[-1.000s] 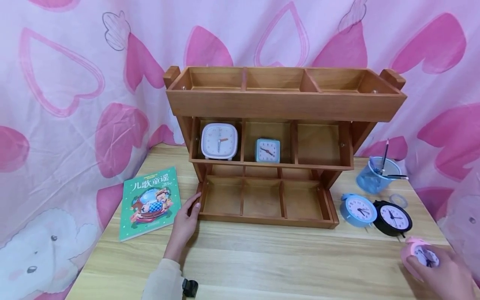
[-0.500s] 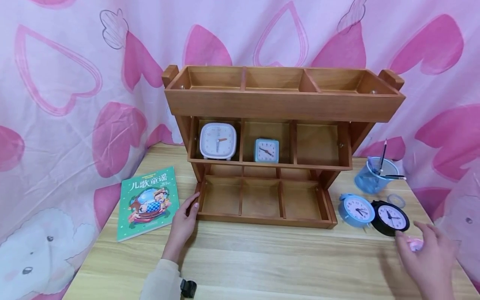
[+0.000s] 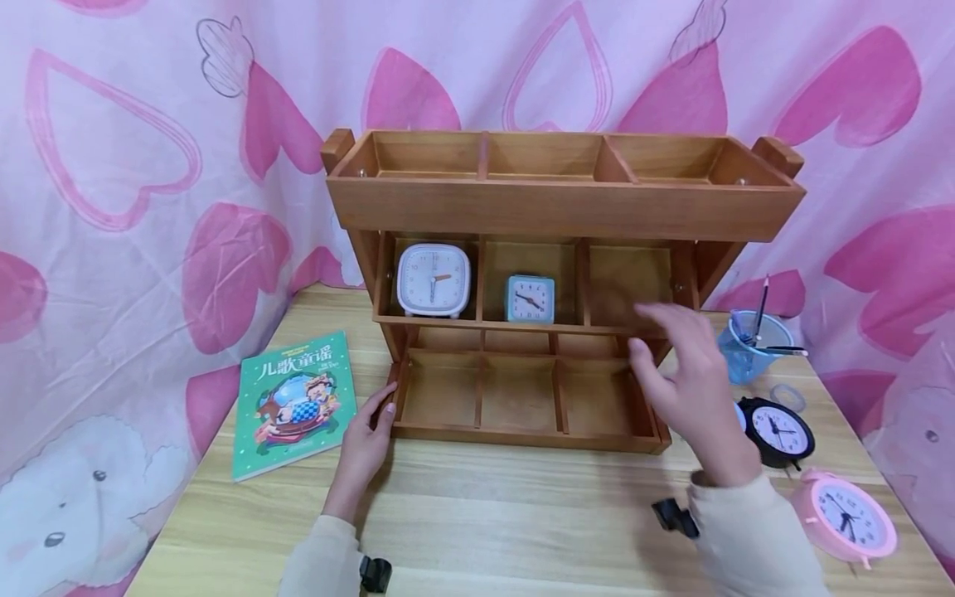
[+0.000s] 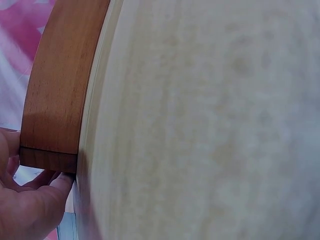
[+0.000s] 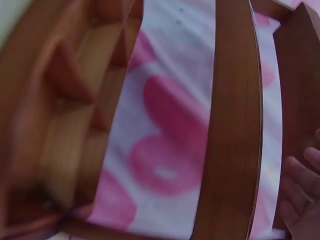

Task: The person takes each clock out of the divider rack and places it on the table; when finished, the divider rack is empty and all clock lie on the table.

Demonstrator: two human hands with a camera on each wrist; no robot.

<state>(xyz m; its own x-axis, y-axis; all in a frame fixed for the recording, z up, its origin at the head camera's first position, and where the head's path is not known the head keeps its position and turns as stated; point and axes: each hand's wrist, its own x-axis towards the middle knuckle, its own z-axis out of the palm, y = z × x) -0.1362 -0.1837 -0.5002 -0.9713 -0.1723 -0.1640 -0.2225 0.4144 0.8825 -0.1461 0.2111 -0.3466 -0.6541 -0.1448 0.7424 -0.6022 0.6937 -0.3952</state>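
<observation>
A three-tier wooden shelf point(image 3: 567, 209) with divided compartments stands on the table. My left hand point(image 3: 366, 435) holds the left end of its bottom tier; in the left wrist view the thumb and fingers point(image 4: 37, 200) are at the wooden corner. My right hand point(image 3: 690, 381), with nothing in it, is raised before the shelf's right end, fingers spread. A white clock point(image 3: 434, 280) sits in the middle tier's left compartment, a small teal clock point(image 3: 530, 299) in the centre one. On the table at right lie a pink alarm clock point(image 3: 846, 516) and a black one point(image 3: 778, 431); a blue one point(image 3: 739, 417) is mostly hidden behind my right hand.
A green children's book point(image 3: 295, 406) lies left of the shelf. At the back right stands a blue mesh cup point(image 3: 740, 356) holding pencils, with a clear ring point(image 3: 787, 397) in front of it. Behind everything hangs a pink heart-patterned curtain point(image 3: 418, 91).
My right hand has let go of the pink alarm clock, left it on the table beside the black one, and moved left and up toward the shelf. The left hand stays at the shelf.
</observation>
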